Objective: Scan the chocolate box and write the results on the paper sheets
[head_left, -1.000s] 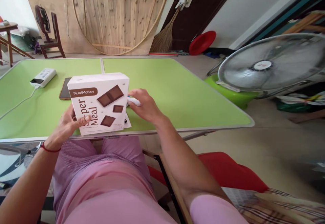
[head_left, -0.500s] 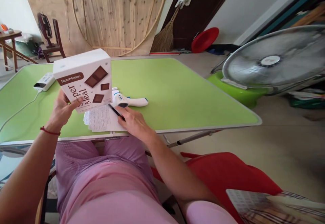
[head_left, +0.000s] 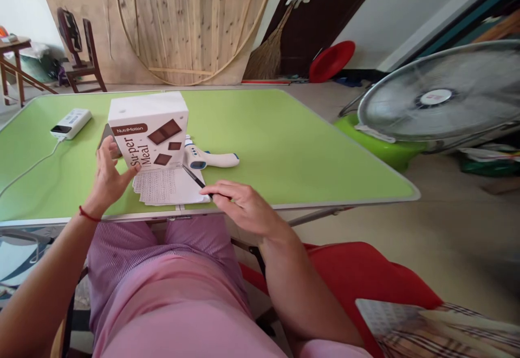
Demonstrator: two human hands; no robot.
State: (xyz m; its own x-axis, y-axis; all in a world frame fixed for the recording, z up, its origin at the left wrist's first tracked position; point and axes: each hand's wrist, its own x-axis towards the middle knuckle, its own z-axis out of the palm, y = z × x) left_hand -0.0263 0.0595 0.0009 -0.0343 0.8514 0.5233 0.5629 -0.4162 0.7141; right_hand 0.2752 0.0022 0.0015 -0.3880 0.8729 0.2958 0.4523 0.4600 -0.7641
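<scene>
A white NutriMotion box (head_left: 160,149) with chocolate pictures stands upright on the green table (head_left: 284,147), behind a stack of written paper sheets (head_left: 158,187). At its lower left edge is my left hand (head_left: 111,171), fingers apart and thumb touching the box or very close to it. My right hand (head_left: 244,206) is closed around a black pen (head_left: 195,176), whose far end points at the box's lower right corner. A white and blue infrared thermometer (head_left: 215,159) lies just right of the box, partly hidden by it. Something dark grey (head_left: 106,140) shows behind the box's left side.
A white power bank (head_left: 71,124) with a cable (head_left: 32,171) lies on the table's left. Right of the table stands a large fan (head_left: 434,98) above a green stool (head_left: 377,141). A red chair (head_left: 357,277) holding checked fabric (head_left: 439,331) is at my right side.
The box has come down from the air to the table, moving slightly right. My left hand's fingers have loosened from it. My right hand has moved right and towards me with the pen.
</scene>
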